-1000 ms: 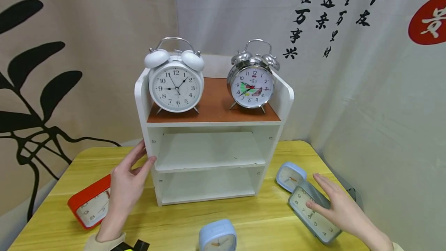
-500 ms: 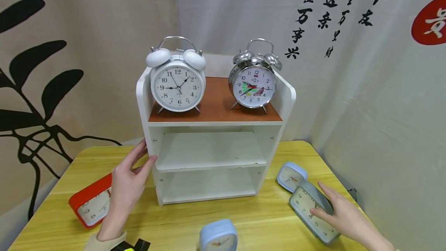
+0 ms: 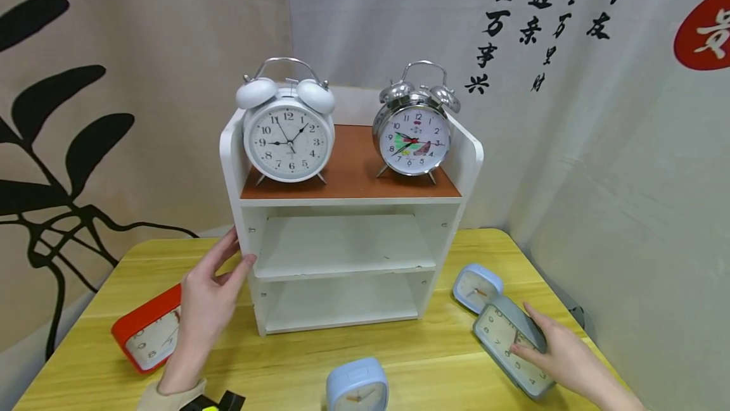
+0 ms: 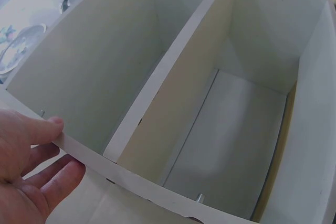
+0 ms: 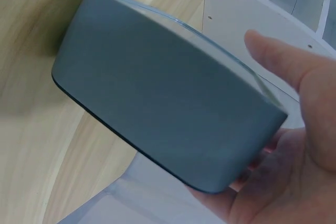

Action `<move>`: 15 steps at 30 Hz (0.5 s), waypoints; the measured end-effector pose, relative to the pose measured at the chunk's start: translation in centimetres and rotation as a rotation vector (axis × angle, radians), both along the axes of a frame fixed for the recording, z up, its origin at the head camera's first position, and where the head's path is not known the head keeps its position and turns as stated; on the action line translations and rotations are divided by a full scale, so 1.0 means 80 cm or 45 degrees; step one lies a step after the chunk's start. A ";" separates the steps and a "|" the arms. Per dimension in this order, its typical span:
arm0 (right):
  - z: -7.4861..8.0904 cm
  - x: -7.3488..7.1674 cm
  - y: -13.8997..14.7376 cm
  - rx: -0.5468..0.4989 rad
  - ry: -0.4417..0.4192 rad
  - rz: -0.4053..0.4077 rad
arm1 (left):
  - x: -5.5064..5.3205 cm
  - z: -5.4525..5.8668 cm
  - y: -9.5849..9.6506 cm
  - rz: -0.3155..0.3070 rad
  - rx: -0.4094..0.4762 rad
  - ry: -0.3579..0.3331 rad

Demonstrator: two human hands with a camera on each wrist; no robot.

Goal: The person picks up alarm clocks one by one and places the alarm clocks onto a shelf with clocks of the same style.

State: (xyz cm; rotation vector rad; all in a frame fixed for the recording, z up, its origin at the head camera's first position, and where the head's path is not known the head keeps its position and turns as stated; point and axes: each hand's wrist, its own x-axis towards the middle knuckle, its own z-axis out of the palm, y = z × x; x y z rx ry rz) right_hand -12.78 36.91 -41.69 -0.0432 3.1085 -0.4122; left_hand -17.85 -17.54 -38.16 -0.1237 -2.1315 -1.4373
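In the head view my left hand (image 3: 206,300) holds the side panel of a small white shelf (image 3: 342,275), thumb on its front edge, fingers along the outer side. The left wrist view shows the same pinch on the panel. At the right, my right hand (image 3: 561,357) is around the end of a grey-green rectangular clock (image 3: 502,338), tilted on the table. Its thumb (image 5: 275,56) extends over the face side and its fingers curl behind the casing; whether the thumb touches is unclear. The clock's dark back and side fill the right wrist view.
On the shelf's brown top stand a white twin-bell alarm clock (image 3: 289,142) and a silver one (image 3: 413,139). A red clock (image 3: 149,328) lies left, partly behind my left wrist. Small blue clocks stand in front (image 3: 357,385) and beside the grey-green clock (image 3: 478,287).
My right hand has moved down and closed in around the grey-green clock's end. The left hand has kept its hold on the shelf, and the clocks look unmoved.
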 end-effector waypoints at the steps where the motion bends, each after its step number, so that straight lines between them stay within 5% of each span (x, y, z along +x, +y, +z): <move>1: 0.000 0.000 0.000 0.001 0.007 -0.002 | 0.000 0.000 0.000 0.001 0.000 0.000; 15: -0.009 -0.002 0.002 -0.056 0.016 -0.026 | 0.000 0.002 0.000 -0.004 -0.002 0.000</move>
